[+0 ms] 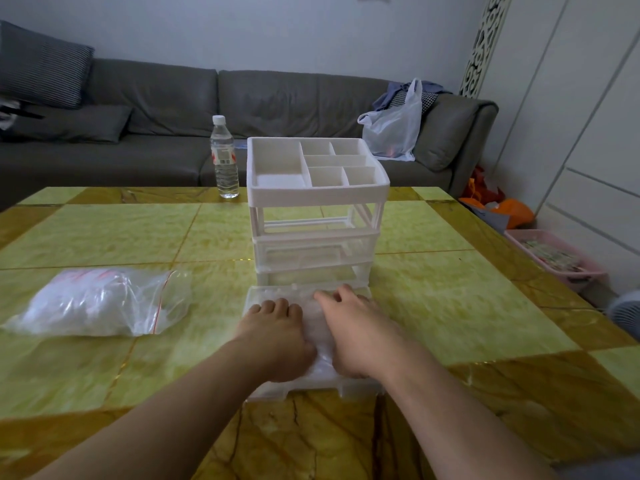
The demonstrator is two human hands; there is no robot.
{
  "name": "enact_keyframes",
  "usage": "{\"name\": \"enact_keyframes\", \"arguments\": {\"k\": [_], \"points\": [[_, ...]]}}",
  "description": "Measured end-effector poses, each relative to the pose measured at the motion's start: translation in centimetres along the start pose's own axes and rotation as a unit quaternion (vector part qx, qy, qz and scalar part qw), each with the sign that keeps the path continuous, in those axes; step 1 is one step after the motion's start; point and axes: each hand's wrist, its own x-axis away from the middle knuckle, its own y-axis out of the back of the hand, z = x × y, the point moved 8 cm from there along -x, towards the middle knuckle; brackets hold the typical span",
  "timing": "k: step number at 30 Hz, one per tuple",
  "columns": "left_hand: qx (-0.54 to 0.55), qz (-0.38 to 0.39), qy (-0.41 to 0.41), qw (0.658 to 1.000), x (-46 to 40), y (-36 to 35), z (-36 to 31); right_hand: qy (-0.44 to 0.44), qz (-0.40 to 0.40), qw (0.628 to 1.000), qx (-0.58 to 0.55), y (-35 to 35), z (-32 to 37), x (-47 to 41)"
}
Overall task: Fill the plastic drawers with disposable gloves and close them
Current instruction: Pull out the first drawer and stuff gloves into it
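Both forearms reach in from the near edge of the table [104, 233], and the hands meet over a clear drawer [356, 386] that lies pulled right out of the organizer [315, 216] and sits on the table just in front of it. The left hand [277, 337] and right hand [353, 334] lie side by side, fingers fairly straight, pressing down on a pile of gloves [317, 344] inside the drawer; neither looks to be gripping anything.

The organizer's top slot is empty, open framing. Two lower drawers seem to be in place, though their clear fronts make this hard to judge. A bag [97, 303] holding more gloves lies to the left, well apart from the drawer.

The step looks like packing the gloves flat. The risks, as I judge them:
- Thin film tends to spring back up once pressure comes off, so the pile may catch on the frame when the drawer slides in.
- The light organizer could be shoved backward toward the bottle [224, 157] if nothing steadies it.
- Loose glove edges may hang over the rim and jam.
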Motion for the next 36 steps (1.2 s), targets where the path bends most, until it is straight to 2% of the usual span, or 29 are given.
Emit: {"name": "enact_keyframes", "arguments": {"k": [5,9,13,16,19,22,23,24,26,28,29,30,32,34,36], "points": [[0.08,0.012,0.027,0.996,-0.6,-0.9,-0.1,-0.007,-0.012,1.0,-0.018,0.4,0.1,0.0],[0.137,-0.016,0.05,0.989,-0.6,-0.6,0.1,-0.007,0.003,1.0,-0.021,-0.1,-0.3,0.1],[0.137,-0.04,0.046,0.989,0.5,1.1,0.6,0.011,-0.051,0.998,-0.039,1.2,-0.6,0.5],[0.161,-0.095,0.033,0.982,2.1,3.3,1.0,0.003,-0.095,0.994,-0.059,2.8,-1.0,1.5],[0.258,-0.192,0.004,0.947,4.1,5.5,2.1,-0.018,-0.148,0.979,-0.137,4.2,-2.0,2.6],[0.382,-0.282,0.01,0.88,6.5,6.3,5.0,-0.067,-0.185,0.955,-0.219,5.4,-4.2,3.7],[0.424,-0.282,0.026,0.86,7.1,5.7,6.4,-0.087,-0.186,0.946,-0.252,5.7,-5.2,4.1],[0.474,-0.252,0.043,0.843,7.3,4.5,7.6,-0.104,-0.156,0.94,-0.284,5.3,-6.2,4.3],[0.561,-0.12,0.054,0.817,7.8,1.4,8.2,-0.113,-0.014,0.933,-0.34,3.3,-7.1,4.8],[0.602,-0.01,0.016,0.798,8.6,-0.9,6.5,-0.091,0.127,0.924,-0.35,0.8,-6.6,5.7],[0.603,0.004,-0.013,0.798,8.8,-1.4,5.5,-0.068,0.165,0.923,-0.341,-0.1,-5.9,6.1],[0.589,-0.011,-0.03,0.808,8.8,-1.8,4.9,-0.049,0.171,0.929,-0.324,-0.9,-5.5,6.1],[0.541,-0.089,-0.025,0.836,8.4,-1.6,4.5,-0.056,0.117,0.938,-0.32,-1.2,-5.6,5.7],[0.525,-0.145,-0.011,0.838,8.4,-0.9,4.7,-0.061,0.065,0.939,-0.332,-0.6,-5.9,5.4],[0.524,-0.162,0.001,0.836,8.7,-0.3,5.1,-0.051,0.023,0.934,-0.353,0.7,-6.4,5.6]]}}
